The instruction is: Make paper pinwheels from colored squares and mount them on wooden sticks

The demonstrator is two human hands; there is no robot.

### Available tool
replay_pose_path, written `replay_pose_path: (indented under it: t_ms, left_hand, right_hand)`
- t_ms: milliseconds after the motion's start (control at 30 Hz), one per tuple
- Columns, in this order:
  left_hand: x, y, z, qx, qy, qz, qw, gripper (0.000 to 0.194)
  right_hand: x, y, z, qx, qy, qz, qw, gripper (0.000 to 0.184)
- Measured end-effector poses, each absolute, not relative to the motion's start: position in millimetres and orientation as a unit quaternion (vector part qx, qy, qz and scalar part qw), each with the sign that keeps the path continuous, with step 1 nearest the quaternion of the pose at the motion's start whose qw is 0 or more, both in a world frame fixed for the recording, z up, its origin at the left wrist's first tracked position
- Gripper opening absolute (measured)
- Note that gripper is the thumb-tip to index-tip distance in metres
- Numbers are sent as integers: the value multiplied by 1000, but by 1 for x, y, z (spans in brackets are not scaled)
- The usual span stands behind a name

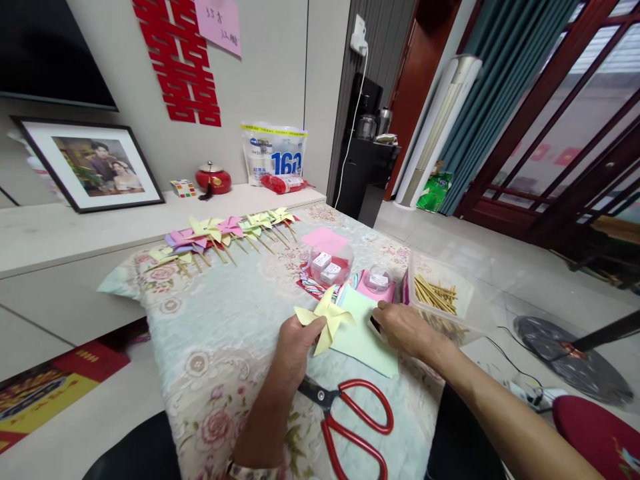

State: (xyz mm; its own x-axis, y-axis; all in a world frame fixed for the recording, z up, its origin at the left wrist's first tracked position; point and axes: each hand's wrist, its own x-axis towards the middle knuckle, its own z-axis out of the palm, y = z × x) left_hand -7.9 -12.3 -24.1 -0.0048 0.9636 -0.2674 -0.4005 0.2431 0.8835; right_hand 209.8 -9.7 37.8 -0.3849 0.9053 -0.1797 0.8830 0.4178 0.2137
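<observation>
My left hand (293, 347) pinches a pale yellow paper pinwheel (327, 319) at its centre, thumb on top. My right hand (403, 328) is closed around a small black object (375, 325), mostly hidden by the fingers, above a stack of light green paper (365, 343). Just below my left hand lie scissors (326, 400) with red handles, their blade tips hidden under my wrist. Beyond the green sheets, a small round clear container (379, 279) sits on pink paper (370, 295). Left of it stands a larger clear round container (344, 263) holding small white-labelled boxes.
Several finished pinwheels (230, 227) on sticks lie along the table's far left edge. A clear plastic bin (473, 297) of thin brown sticks (435, 297) stands at the right. Behind the table, a white cabinet (100, 230) holds a framed photo (90, 167) and a red pot (215, 179).
</observation>
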Motion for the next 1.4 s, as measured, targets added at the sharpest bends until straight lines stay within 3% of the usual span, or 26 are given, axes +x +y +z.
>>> replay_pose_path:
  t_ms: [667, 1400]
  left_hand:
    - [-8, -13, -24, 305, 462, 531, 641, 25]
    - [-9, -12, -24, 314, 476, 531, 627, 21]
  right_hand:
    - [218, -11, 34, 560, 827, -19, 42, 14]
    - [217, -11, 31, 538, 841, -57, 8, 12]
